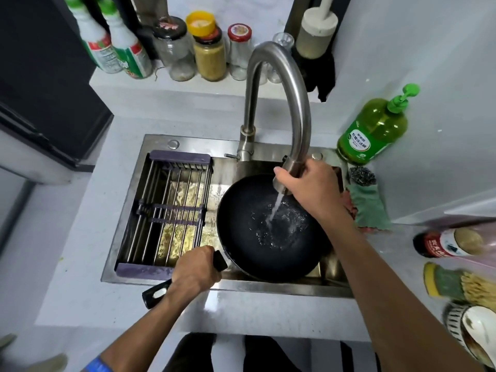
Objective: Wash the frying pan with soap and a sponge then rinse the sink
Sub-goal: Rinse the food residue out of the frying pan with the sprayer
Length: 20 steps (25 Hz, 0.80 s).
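Gripping the black handle with fingers curled fully round it, the left hand held the frying pan over the right part of the sink, its bowl facing up under the tap, probably so the water would pool inside and not run off. The right hand was wrapped round the spout end of the tap, fingers closed on it, seemingly to aim the stream; water fell near the middle of the pan and splashed there. A drying rack filled the left part of the sink, which may explain why the pan sat to the right. On the counter just right of the sink lay a steel scourer and a green cloth, within easy reach of the right hand, with the green soap bottle standing beyond them toward the far right. No foam showed in the pan, so this looked like a first wetting, or possibly a rinse; I could not tell which. Jars stood on the far ledge.
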{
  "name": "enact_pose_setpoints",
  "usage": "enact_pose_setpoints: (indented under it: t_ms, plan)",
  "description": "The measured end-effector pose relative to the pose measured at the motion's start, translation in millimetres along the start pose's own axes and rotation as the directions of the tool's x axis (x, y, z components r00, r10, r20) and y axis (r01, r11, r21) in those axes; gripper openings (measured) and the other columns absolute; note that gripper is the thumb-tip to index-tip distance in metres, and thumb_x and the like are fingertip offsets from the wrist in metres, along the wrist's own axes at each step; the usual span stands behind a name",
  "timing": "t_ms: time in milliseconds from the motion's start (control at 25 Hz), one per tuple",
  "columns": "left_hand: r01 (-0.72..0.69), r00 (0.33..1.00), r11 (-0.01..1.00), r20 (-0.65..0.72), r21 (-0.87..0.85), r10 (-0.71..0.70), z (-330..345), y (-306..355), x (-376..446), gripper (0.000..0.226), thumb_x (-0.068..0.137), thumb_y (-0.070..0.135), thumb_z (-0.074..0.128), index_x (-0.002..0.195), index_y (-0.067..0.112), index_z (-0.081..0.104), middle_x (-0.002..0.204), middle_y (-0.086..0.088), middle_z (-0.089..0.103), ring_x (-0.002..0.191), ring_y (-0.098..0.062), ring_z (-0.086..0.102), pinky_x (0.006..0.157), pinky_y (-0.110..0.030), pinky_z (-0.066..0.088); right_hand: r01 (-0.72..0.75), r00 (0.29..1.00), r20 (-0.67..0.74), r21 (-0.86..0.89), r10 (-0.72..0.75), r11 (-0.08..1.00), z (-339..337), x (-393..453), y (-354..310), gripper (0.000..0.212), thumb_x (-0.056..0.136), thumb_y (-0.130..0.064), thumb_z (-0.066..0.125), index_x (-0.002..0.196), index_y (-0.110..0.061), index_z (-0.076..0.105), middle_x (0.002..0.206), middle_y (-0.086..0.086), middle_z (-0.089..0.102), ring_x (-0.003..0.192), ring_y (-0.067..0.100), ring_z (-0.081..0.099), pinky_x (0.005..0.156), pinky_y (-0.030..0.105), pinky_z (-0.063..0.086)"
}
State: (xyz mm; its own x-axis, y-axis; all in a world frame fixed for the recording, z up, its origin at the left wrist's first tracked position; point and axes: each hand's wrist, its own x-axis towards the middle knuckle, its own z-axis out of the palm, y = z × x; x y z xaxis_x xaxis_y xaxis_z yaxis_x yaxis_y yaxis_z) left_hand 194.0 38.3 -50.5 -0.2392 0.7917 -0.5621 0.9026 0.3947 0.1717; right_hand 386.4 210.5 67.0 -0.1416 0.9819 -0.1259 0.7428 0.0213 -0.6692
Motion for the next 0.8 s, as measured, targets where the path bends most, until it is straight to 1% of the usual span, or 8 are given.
enact_pose_setpoints:
  t_ms: [80,200,360,480,560,640,720,800]
  plan:
    - [0.010,1.000,1.000,-0.002,0.022,-0.010,-2.4,-1.4,0.1,0.030,0.076,0.038,0.074,0.100,0.021,0.065,0.087,0.002,0.069,0.079,-0.021,0.067,0.065,-0.028,0.049,-0.012,0.999,0.052,-0.063,0.015,0.998,3.4,2.0,1.1,0.034,0.082,-0.047,0.072,0.066,-0.020,0.060,0.062,-0.008,0.062,0.062,0.004,0.057,0.055,0.024,0.035]
    - [0.024,1.000,1.000,-0.007,-0.003,-0.024,-5.4,1.0,0.9,0.035,0.074,0.038,0.076,0.103,0.021,0.065,0.093,0.001,0.071,0.083,-0.020,0.067,0.069,-0.027,0.050,-0.112,0.975,0.182,-0.077,0.125,0.991,16.3,-3.2,15.3,0.029,0.079,-0.044,0.072,0.068,-0.018,0.064,0.066,-0.007,0.067,0.068,0.011,0.063,0.059,0.026,0.040]
    - [0.039,0.999,0.998,0.008,-0.046,-0.039,-6.1,3.7,3.2,0.035,0.073,0.034,0.076,0.103,0.019,0.065,0.097,-0.001,0.072,0.086,-0.023,0.068,0.073,-0.029,0.053,-0.210,0.908,0.373,0.011,0.191,0.978,56.2,-23.6,41.9,0.029,0.076,-0.041,0.075,0.063,-0.017,0.065,0.055,-0.007,0.065,0.056,0.011,0.064,0.063,0.031,0.054]
    - [0.052,0.998,0.998,0.034,-0.041,-0.051,-2.2,4.4,3.5,0.034,0.072,0.031,0.076,0.102,0.018,0.066,0.094,-0.001,0.072,0.084,-0.022,0.068,0.072,-0.029,0.054,-0.257,0.909,0.376,0.176,0.176,0.950,73.5,-13.0,34.0,0.021,0.079,-0.039,0.077,0.069,-0.023,0.069,0.055,-0.003,0.066,0.052,0.010,0.064,0.058,0.032,0.055]
    - [0.055,0.997,0.998,0.055,-0.023,-0.054,-0.9,4.4,1.2,0.033,0.071,0.031,0.077,0.100,0.018,0.068,0.091,-0.001,0.072,0.082,-0.021,0.068,0.070,-0.028,0.054,-0.278,0.913,0.374,0.283,0.161,0.918,80.1,1.5,26.3,0.013,0.079,-0.038,0.078,0.087,-0.027,0.074,0.064,0.001,0.071,0.061,0.013,0.067,0.066,0.037,0.059]
    - [0.063,0.997,0.998,0.055,-0.026,-0.061,3.0,3.1,0.1,0.032,0.071,0.032,0.077,0.099,0.018,0.069,0.089,0.001,0.072,0.077,-0.019,0.067,0.067,-0.026,0.052,-0.250,0.936,0.320,0.322,0.144,0.913,82.8,17.6,28.8,0.020,0.076,-0.040,0.080,0.094,-0.034,0.074,0.074,-0.003,0.074,0.072,0.011,0.069,0.078,0.038,0.061]
    - [0.084,0.995,0.995,0.064,-0.059,-0.080,6.5,0.8,-1.5,0.032,0.072,0.033,0.077,0.099,0.019,0.068,0.089,0.002,0.072,0.075,-0.017,0.064,0.066,-0.025,0.050,-0.191,0.960,0.250,0.266,0.124,0.945,77.3,31.5,35.2,0.023,0.075,-0.041,0.081,0.096,-0.036,0.074,0.082,-0.009,0.073,0.083,0.011,0.069,0.088,0.035,0.058]
    - [0.103,0.993,0.991,0.059,-0.084,-0.099,7.1,-1.0,-2.3,0.033,0.072,0.036,0.076,0.100,0.019,0.068,0.090,0.003,0.071,0.078,-0.018,0.066,0.067,-0.026,0.051,-0.140,0.976,0.187,0.129,0.115,0.982,63.0,41.4,40.1,0.029,0.077,-0.037,0.080,0.104,-0.027,0.076,0.094,-0.004,0.075,0.096,0.015,0.068,0.095,0.032,0.052]
